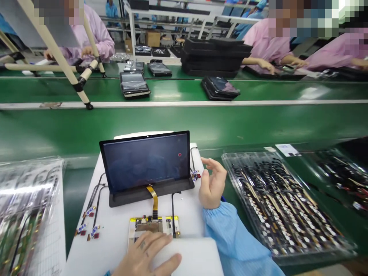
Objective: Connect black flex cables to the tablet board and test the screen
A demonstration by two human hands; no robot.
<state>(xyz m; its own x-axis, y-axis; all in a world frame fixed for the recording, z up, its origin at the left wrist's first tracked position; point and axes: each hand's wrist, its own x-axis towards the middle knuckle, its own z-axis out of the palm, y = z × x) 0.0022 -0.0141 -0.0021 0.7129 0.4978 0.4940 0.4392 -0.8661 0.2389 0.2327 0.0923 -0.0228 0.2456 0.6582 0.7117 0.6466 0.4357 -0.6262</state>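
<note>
On a white bench mat (83, 257), we see a dark tablet screen (145, 163) propped upright in a black stand (149, 196), its yellow ribbon cable (153, 199) running down to a circuit board (152, 226). Our left hand (143, 255) lies spread, gripping nothing, on a white pad (192, 255) at the board's near edge. Our right hand (212, 184) hangs open and empty, fingers loosely curled, just beside the screen's right edge and near a small cable connector (195, 175). To the right sits a clear tray of black cables (287, 207); to the left, a plastic bag of boards (28, 214). Beyond, black tablets (133, 84) lie on a green conveyor (184, 126), with co-workers in pink smocks (267, 42) across it.
</note>
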